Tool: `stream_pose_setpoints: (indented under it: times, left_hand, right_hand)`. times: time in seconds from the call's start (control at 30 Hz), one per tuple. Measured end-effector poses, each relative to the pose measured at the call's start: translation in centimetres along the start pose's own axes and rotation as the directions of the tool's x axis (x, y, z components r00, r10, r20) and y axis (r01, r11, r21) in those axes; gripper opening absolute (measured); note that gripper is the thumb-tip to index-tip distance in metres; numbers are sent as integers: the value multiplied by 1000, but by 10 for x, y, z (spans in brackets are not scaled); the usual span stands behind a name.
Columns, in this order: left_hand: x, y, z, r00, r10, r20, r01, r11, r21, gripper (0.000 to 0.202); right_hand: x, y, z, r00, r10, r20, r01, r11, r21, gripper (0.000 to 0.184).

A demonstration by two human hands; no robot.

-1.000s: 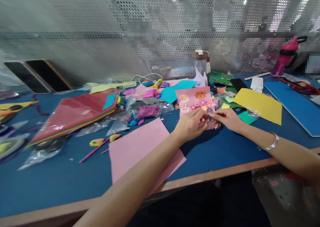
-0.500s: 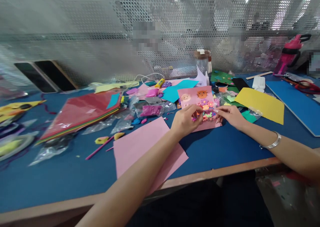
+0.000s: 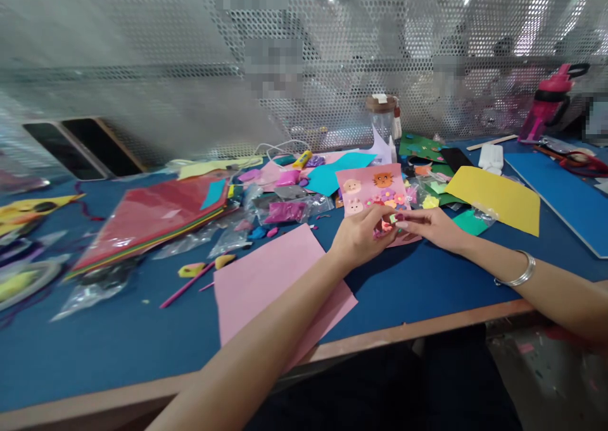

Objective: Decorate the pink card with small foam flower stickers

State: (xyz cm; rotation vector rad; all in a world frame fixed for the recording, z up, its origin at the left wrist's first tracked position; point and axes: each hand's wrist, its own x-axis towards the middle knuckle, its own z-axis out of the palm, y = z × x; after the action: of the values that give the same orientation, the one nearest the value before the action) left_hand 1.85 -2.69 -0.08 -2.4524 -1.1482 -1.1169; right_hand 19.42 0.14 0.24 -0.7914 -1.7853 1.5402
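A pink sheet (image 3: 350, 176) with animal faces, an orange cat face (image 3: 382, 179) among them, and several small coloured flower pieces (image 3: 389, 198) lies under my fingers. My left hand (image 3: 361, 233) is closed in a pinch over the sheet's lower part. From the other side my right hand (image 3: 434, 230) pinches too, its fingertips close against the left ones. A tiny pale green piece (image 3: 393, 218) shows between the fingertips; which hand grips it is unclear. A plain pink sheet (image 3: 270, 285) lies partly beneath my left forearm.
A red folder stack (image 3: 156, 216) and phones (image 3: 97, 146) stand at left. Clay packets (image 3: 285, 212) and blue paper (image 3: 339, 171) lie behind. Yellow paper (image 3: 496, 197) and a blue board (image 3: 565, 197) are at right, with a lidded jar (image 3: 380, 118) and pink bottle (image 3: 546, 105) along the perforated panel.
My fingertips have drawn closer together and my right hand has shifted slightly left and down. The pale green piece and a rabbit-like face on the sheet now show.
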Motion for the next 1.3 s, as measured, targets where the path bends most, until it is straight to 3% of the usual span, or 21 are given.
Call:
stream_pose_setpoints:
  times: [0.13, 0.23, 0.4, 0.53, 0.73, 0.97, 1.07, 1.17, 1.3]
  left_hand:
    - [0, -2, 0, 997, 52, 50, -55, 996, 64, 27]
    - [-1, -4, 0, 992, 110, 63, -115, 989, 93, 22]
    - [0, -11, 0, 991, 129, 42, -134, 984, 119, 26]
    - [0, -14, -3, 996, 85, 21, -87, 989, 123, 29]
    - [0, -10, -7, 996, 55, 69, -63, 991, 117, 28]
    - [0, 0, -2, 980, 117, 159, -126, 991, 48, 29]
    - [0, 4, 1, 973, 129, 192, -144, 988, 64, 33]
    - [0, 2, 1, 977, 124, 173, -136, 989, 59, 29]
    - [1, -3, -1, 988, 115, 105, -121, 991, 50, 23]
  right_hand:
    - [-3, -2, 0, 991, -75, 110, 86, 991, -104, 28]
    - [-3, -3, -1, 991, -48, 127, 64, 990, -127, 26]
    - [-2, -3, 0, 992, 35, 119, -41, 998, 47, 31]
    - [1, -1, -3, 995, 93, 29, -95, 989, 117, 31]
    - [4, 0, -6, 999, 19, -35, -18, 1000, 21, 34]
    - [-4, -3, -1, 999, 34, 13, -31, 987, -158, 39]
    - [-3, -2, 1, 998, 23, 55, -16, 992, -128, 43]
    - [-2, -2, 2, 995, 41, 92, -35, 997, -70, 46]
    - [-3, -2, 1, 996, 5, 84, 8, 987, -158, 31]
